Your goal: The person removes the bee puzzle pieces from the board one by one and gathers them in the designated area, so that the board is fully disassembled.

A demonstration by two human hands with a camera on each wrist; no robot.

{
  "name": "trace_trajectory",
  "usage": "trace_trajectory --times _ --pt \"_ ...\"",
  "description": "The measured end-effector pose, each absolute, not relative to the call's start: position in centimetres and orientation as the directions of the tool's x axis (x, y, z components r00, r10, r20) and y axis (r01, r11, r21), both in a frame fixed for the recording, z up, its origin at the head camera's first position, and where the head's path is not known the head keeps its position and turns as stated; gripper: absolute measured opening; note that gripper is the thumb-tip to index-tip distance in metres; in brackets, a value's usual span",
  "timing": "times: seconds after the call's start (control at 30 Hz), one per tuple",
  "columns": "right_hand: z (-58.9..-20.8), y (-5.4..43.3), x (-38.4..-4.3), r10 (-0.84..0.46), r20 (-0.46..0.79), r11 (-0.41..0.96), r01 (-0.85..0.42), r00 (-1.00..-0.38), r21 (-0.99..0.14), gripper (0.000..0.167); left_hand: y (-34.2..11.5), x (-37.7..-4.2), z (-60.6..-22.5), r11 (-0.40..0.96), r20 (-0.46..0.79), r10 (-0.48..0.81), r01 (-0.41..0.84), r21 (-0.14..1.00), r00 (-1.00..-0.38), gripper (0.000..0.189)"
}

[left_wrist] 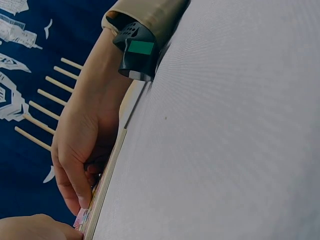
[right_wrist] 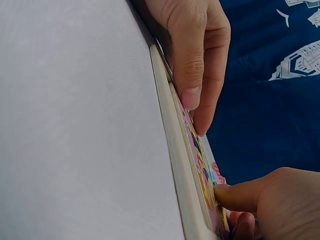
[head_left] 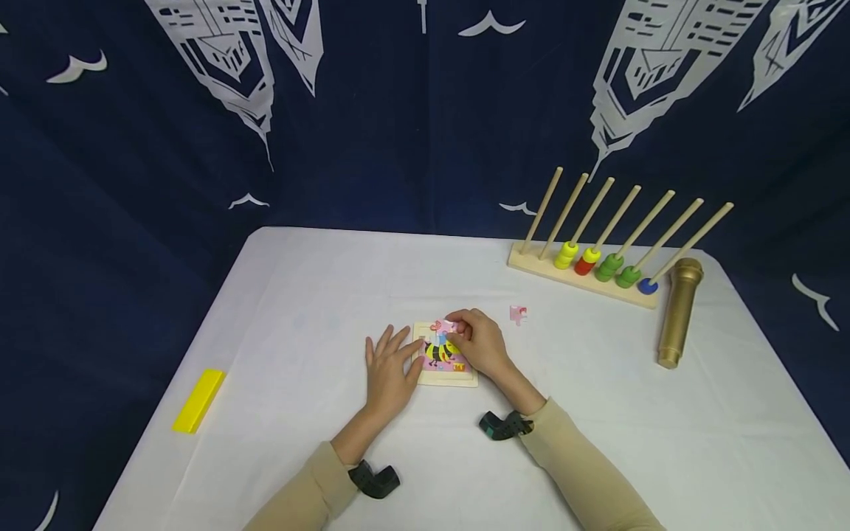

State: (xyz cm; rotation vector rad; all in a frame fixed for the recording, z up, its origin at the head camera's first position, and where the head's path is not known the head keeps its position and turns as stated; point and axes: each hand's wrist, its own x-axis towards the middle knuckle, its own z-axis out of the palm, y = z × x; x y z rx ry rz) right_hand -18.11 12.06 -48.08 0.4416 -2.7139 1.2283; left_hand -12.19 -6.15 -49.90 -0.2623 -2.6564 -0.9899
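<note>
A small wooden jigsaw puzzle (head_left: pixel 448 380) with a yellow-and-black bee picture on pink lies on the white table. My left hand (head_left: pixel 389 372) rests at its left side, fingers spread, with the index fingertip and thumb at the frame's edge. Over the puzzle's upper right part, my right hand (head_left: pixel 482 343) pinches a pink puzzle piece (left_wrist: pixel 79 218) between thumb and fingers; the piece stands tilted at the picture's surface in the left wrist view. Another pink piece (head_left: pixel 518 315) lies loose on the table, to the right of the puzzle.
At the back right stands a wooden peg rack (head_left: pixel 578 279) with coloured beads on several pegs. Beside it lies a gold-brown cylinder (head_left: pixel 680 313). A yellow block (head_left: pixel 199 400) lies near the table's left edge. A dark blue patterned cloth (head_left: pixel 372 125) hangs behind.
</note>
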Motion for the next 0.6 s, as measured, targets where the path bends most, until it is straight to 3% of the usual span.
trace_trajectory --times 0.6 --pt "-47.60 12.08 -18.03 -0.190 0.270 0.602 -0.329 -0.944 -0.727 0.020 -6.15 -12.33 -49.71 0.750 0.335 0.069 0.270 0.603 -0.940 0.028"
